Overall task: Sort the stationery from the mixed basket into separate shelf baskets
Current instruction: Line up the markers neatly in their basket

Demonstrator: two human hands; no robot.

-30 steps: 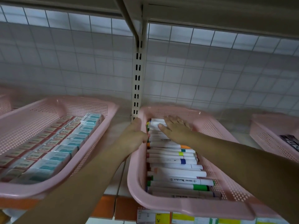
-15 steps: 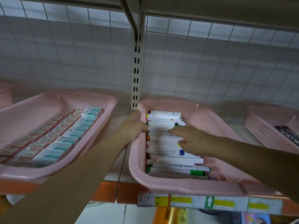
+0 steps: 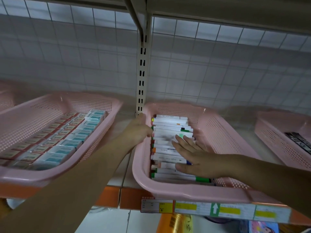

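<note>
A pink perforated basket [image 3: 218, 130] on the shelf holds a row of white markers [image 3: 168, 123] with coloured caps, lying crosswise. My left hand [image 3: 138, 132] grips the basket's left rim near its back corner. My right hand [image 3: 193, 155] lies flat, fingers spread, on top of the markers in the front half of the row. To the left, a second pink basket [image 3: 50, 105] holds rows of small boxed items [image 3: 67, 140].
A third pink basket [image 3: 277, 140] with dark items stands at the right edge. A slotted upright post [image 3: 142, 73] rises behind, between the baskets, in front of a wire grid back wall. An upper shelf hangs overhead. Price labels [image 3: 215, 209] line the orange shelf edge.
My right hand slid from the back of the marker row toward the front and flattened out. The left hand kept its hold on the rim. The view tilted slightly downward.
</note>
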